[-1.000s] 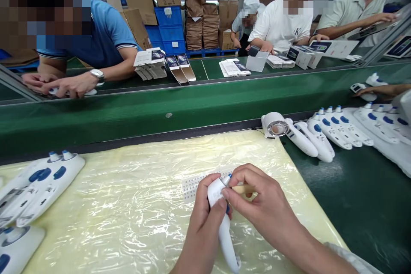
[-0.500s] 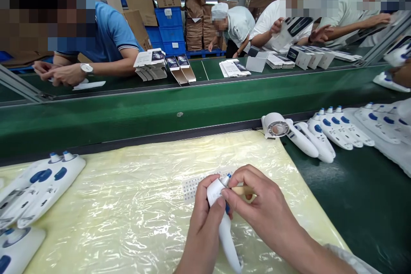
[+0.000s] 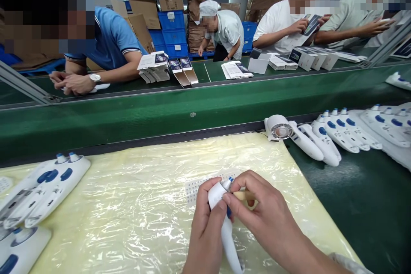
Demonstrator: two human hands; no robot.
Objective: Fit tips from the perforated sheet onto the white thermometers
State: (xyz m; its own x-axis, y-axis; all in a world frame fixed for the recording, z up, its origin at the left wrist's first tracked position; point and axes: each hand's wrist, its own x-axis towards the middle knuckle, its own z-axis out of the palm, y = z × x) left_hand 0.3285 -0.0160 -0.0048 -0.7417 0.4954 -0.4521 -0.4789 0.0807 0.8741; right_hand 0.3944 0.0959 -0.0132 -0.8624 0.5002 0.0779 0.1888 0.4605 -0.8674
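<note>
White device (image 3: pixel 228 242): left hand (image 3: pixel 208 218) clamped round it, grip unchanged. Right hand (image 3: pixel 266 209) pinches a pale stick (image 3: pixel 244 195) beside its blue tip (image 3: pixel 230 179), as before; progress looks slight.

At lower centre, the left hand (image 3: pixel 208 218) covers the middle of the device (image 3: pixel 228 239); the bottom edge crops the device's lower end. The right hand (image 3: pixel 271 216) hides part of the stick (image 3: pixel 243 195). The hands obscure part of the sheet (image 3: pixel 193 187). The left edge crops the left units (image 3: pixel 62 190). Print on the cartons (image 3: pixel 156 62), upper centre, is too small to read.
</note>
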